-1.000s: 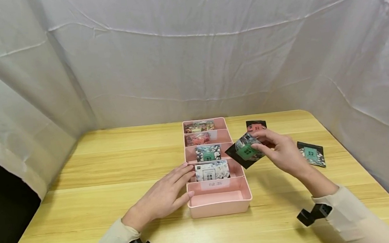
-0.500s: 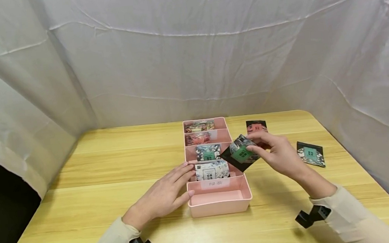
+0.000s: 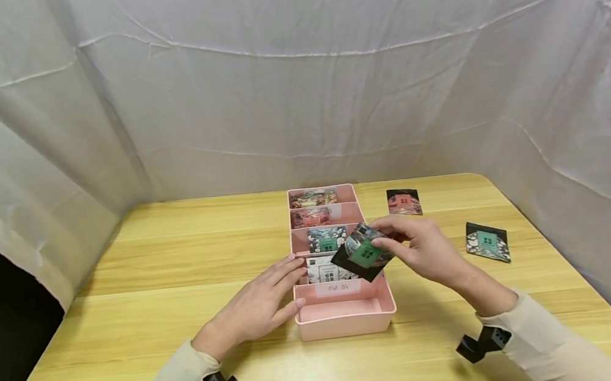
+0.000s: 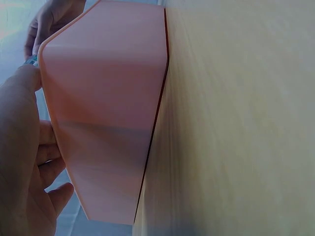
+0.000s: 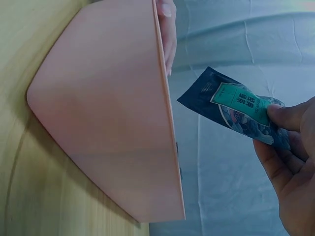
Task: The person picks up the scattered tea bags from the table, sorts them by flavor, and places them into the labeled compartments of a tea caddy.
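My right hand (image 3: 422, 250) pinches a dark tea sachet (image 3: 362, 254) with a green label by one corner, thumb on its printed face. The sachet is held tilted above the right side of a pink divided box (image 3: 346, 327); in the right wrist view the tea sachet (image 5: 236, 105) is beside and above the box's rim. My left hand (image 3: 256, 305) lies at the box's left rim, fingers fairly straight and touching the edge. A white floral sachet (image 3: 324, 269) stands in the second compartment from the front, partly covered by the held one. The front compartment (image 3: 344, 309) holds nothing.
Farther compartments hold a green-labelled sachet (image 3: 327, 239), a red one (image 3: 310, 217) and a multicoloured one (image 3: 313, 198). On the wooden table (image 3: 178, 245), a black-and-red sachet (image 3: 403, 201) and a black sachet with a green label (image 3: 487, 241) lie to the right. White curtains surround the table.
My right hand has carried the sachet left and toward me, over the box. The black-and-red sachet behind it is now fully visible. My left hand has stayed in place.
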A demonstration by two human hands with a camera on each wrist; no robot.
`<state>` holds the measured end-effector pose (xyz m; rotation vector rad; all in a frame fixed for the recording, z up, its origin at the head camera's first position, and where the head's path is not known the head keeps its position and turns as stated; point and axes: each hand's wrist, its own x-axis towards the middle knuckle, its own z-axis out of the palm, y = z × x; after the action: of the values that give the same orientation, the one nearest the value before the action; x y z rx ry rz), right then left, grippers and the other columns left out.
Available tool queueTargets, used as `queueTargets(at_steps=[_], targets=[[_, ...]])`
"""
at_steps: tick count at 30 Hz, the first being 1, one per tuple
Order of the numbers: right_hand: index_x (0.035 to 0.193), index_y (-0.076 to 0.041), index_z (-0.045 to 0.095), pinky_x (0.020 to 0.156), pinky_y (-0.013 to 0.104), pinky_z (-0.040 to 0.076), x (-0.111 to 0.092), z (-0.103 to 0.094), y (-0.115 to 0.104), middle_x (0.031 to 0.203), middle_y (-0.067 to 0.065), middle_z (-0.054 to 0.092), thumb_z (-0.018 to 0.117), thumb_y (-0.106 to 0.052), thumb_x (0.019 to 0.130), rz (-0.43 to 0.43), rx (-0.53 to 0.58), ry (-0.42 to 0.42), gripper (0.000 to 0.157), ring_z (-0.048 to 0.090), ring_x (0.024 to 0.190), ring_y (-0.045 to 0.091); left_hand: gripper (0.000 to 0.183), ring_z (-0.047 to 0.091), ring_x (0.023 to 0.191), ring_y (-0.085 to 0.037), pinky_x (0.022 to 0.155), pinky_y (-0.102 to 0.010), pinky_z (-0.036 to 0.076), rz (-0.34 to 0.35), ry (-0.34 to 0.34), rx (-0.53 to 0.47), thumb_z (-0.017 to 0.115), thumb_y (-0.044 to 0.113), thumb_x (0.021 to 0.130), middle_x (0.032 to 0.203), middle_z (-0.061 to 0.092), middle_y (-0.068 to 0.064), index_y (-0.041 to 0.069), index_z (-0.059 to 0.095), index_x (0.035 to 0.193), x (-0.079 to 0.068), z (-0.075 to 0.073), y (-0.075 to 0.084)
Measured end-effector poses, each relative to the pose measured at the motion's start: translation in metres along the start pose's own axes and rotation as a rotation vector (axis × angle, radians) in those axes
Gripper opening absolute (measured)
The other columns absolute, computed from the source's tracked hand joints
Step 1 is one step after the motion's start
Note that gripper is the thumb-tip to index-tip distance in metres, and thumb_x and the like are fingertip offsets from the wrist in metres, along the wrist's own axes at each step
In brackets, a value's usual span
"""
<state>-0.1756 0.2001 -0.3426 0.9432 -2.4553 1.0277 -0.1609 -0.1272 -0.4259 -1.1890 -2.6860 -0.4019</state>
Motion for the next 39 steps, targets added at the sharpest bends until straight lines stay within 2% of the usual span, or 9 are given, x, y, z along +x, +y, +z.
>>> queueTargets(at_steps=[5,18,25,28,35,39], targets=[[0.112,-0.011,0.070,0.058,0.024,0.054,-0.001,0.008,-0.002,0.098,-0.001,0.071,0.072,-0.006,0.089,-0.031,0.012,-0.039,0.024,0.064,0.075,0.007,0.065,0.019,0.147,-0.022,0.118,-0.039,0.020,0.000,0.004,0.003,0.034,0.051,0.104,0.158,0.029,-0.010,0.007,0.036,0.151,0.000,0.000,0.000],[0.115,-0.017,0.069,0.055,0.021,0.050,-0.003,0.028,-0.008,0.093,-0.009,0.069,0.069,-0.013,0.092,-0.097,0.031,-0.183,0.023,0.057,0.068,0.002,0.063,0.021,0.146,-0.023,0.117,-0.047,0.022,0.019,0.016,0.006,0.035,0.050,0.104,0.157,0.032,-0.010,0.006,0.041,0.148,0.000,0.001,0.000],[0.118,-0.014,0.068,0.053,0.020,0.047,-0.005,0.038,-0.011,0.101,-0.003,0.071,0.067,-0.015,0.094,-0.087,0.025,-0.280,0.025,0.048,0.060,0.001,0.063,0.021,0.147,-0.023,0.118,-0.045,0.021,0.026,0.013,0.007,0.035,0.049,0.104,0.156,0.032,-0.010,0.005,0.041,0.148,0.000,0.000,0.000],[0.118,-0.013,0.068,0.054,0.020,0.048,-0.005,0.044,-0.011,0.101,-0.001,0.072,0.067,-0.015,0.094,-0.121,0.023,-0.305,0.024,0.048,0.057,-0.001,0.062,0.020,0.147,-0.023,0.118,-0.045,0.020,0.023,0.008,0.003,0.035,0.049,0.104,0.157,0.032,-0.010,0.005,0.041,0.148,0.000,0.000,0.000],[0.117,-0.014,0.069,0.059,0.018,0.049,-0.007,0.055,-0.011,0.104,-0.002,0.071,0.063,-0.019,0.097,-0.149,-0.035,-0.391,0.021,0.049,0.060,-0.005,0.062,0.021,0.146,-0.023,0.118,-0.044,0.021,0.021,0.010,0.005,0.035,0.048,0.104,0.156,0.033,-0.010,0.005,0.041,0.148,0.000,0.000,-0.001],[0.117,-0.014,0.069,0.066,0.019,0.053,-0.007,0.060,-0.012,0.105,-0.004,0.071,0.062,-0.019,0.098,-0.143,-0.055,-0.445,0.021,0.057,0.071,-0.004,0.061,0.021,0.146,-0.023,0.118,-0.046,0.022,0.023,0.013,0.007,0.035,0.048,0.104,0.156,0.033,-0.010,0.005,0.041,0.148,0.000,0.000,-0.001]])
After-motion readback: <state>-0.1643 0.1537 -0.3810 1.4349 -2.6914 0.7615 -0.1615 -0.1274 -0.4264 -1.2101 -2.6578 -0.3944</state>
